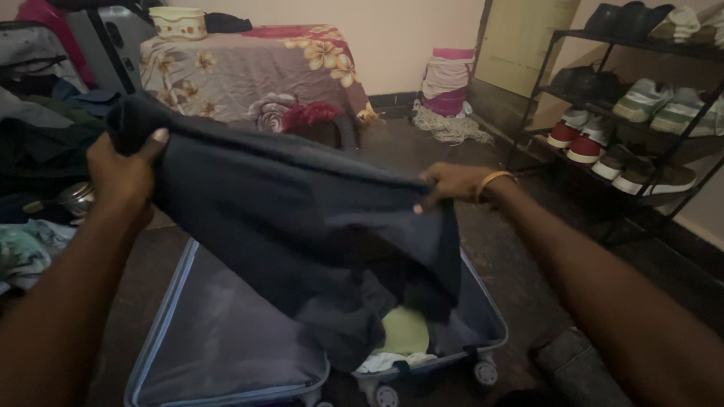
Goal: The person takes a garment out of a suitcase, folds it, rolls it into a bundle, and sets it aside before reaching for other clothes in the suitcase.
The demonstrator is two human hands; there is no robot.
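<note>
1. A person stretches a dark garment point(302, 218) between both hands above an open grey suitcase point(219, 332) lying on a dim, dark floor point(498, 249).
2. The left hand point(121, 177) has its fingers clamped on the cloth's upper left edge, thumb on top; the right hand point(452, 183), a gold bangle point(494, 181) at the wrist, pinches the right edge with fingers closed together.
3. The garment sags between the hands, its lower fold hanging into the suitcase's far half, where a yellow-green item point(405, 332) and other clothes lie.
4. Behind, a table draped in a floral cloth point(256, 71) stands against a pale wall, a cream pot point(179, 22) on top.
5. To the right, a black shoe rack point(626, 128) holds sneakers and dark shoes; heaped clothes point(38, 143) fill the left side.
</note>
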